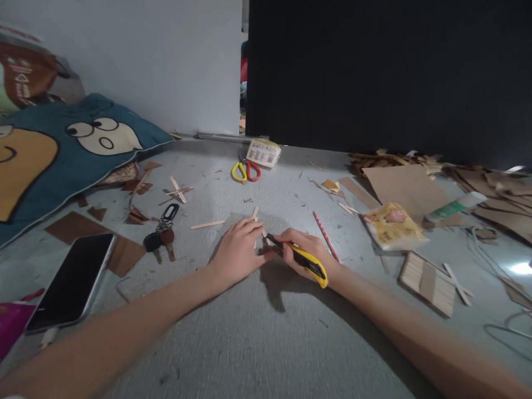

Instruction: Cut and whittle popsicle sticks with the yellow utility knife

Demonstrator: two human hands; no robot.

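In the middle of the table my right hand (305, 249) is closed around a yellow and black utility knife (310, 259). The knife's front end points left, at a wooden craft stick (255, 213) under my left hand (239, 246). That left hand presses the stick against the tabletop, fingers together and thumb towards the knife. Most of the stick is hidden by the fingers, and the blade tip is too small to make out. Another craft stick (208, 224) lies just left of the hand. A red patterned pencil (326, 235) rests beyond my right wrist.
Scissors (246, 172) lie by a small white packet (264, 152) at the back. Left are keys (166, 235), a phone (72, 277) and a blue cushion (103, 130). Right are a yellow packet (393, 226), bundled sticks (428, 282), a glue stick (457, 206) and cardboard (405, 188).
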